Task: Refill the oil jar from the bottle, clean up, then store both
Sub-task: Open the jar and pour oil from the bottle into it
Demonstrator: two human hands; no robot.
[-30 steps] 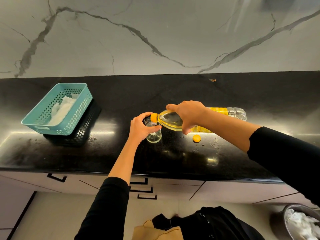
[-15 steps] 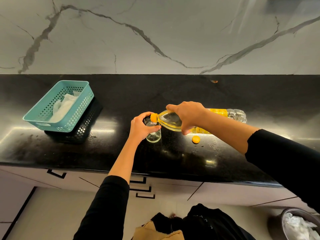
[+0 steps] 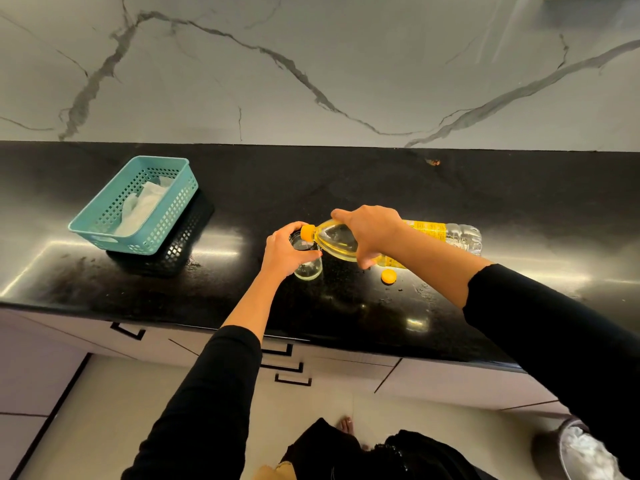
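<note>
Both arms out over the middle, each hand gripping.
I see the left hand (image 3: 284, 251) reaching in from near left, forearm bare, black sleeve ending below the elbow, fingers and thumb curled round the top of the jar (image 3: 308, 269). Right hand (image 3: 372, 233) enters from near right, palm down over the shoulder of the bottle (image 3: 337, 242), fingers wrapped across it, thumb underneath. Hands sit just beside each other; I cannot tell whether they touch. Right forearm bare, sleeve dark from the elbow back.
</note>
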